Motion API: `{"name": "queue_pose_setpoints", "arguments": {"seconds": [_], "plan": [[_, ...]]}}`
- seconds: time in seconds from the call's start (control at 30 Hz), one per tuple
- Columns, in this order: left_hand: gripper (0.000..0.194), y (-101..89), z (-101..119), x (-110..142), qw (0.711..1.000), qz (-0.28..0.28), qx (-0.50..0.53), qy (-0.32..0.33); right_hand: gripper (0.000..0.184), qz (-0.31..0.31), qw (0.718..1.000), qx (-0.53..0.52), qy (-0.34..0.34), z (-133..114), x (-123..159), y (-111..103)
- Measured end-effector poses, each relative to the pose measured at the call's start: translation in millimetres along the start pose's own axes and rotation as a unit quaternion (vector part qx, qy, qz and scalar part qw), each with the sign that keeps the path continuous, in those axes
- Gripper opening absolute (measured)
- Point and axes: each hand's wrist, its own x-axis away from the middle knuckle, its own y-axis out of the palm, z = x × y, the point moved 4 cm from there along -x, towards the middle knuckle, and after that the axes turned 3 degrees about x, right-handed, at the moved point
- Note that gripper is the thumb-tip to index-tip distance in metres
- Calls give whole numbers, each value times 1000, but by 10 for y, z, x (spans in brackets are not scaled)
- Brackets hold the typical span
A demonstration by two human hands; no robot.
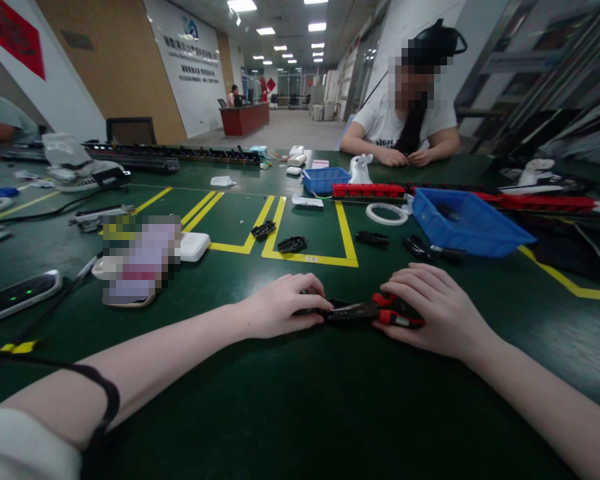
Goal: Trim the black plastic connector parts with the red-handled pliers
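My right hand [430, 307] is closed around the red-and-black handles of a pair of pliers [353, 311], low over the green table. The jaws point left, toward my left hand. A small black plastic part [310, 309] is pinched in the fingers of my left hand [283, 307], which hides most of it. The plier tips meet or overlap this part; whether they grip it I cannot tell. Beyond my hands lie similar black parts, one [293, 244] inside a yellow-taped box, another [264, 230] across the tape and a third [373, 238] farther right.
A blue bin [473, 227] stands at the right, with a white ring [386, 214] beside it. Behind are a smaller blue tray [325, 180] and a long red strip [370, 191]. Left are a phone [145, 260] and a white case [194, 247]. A person [405, 127] sits opposite.
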Motion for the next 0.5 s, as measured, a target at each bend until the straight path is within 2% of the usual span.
{"name": "queue_pose_setpoints", "arguments": {"seconds": [0.27,0.5], "plan": [[24,0,-3,6,1000,-1,2,-3,41,16,999,41,-8,-38,-4,-40],[24,-11,7,-2,1000,-10,8,-15,40,9,1000,16,4,-24,-14,-29]]}}
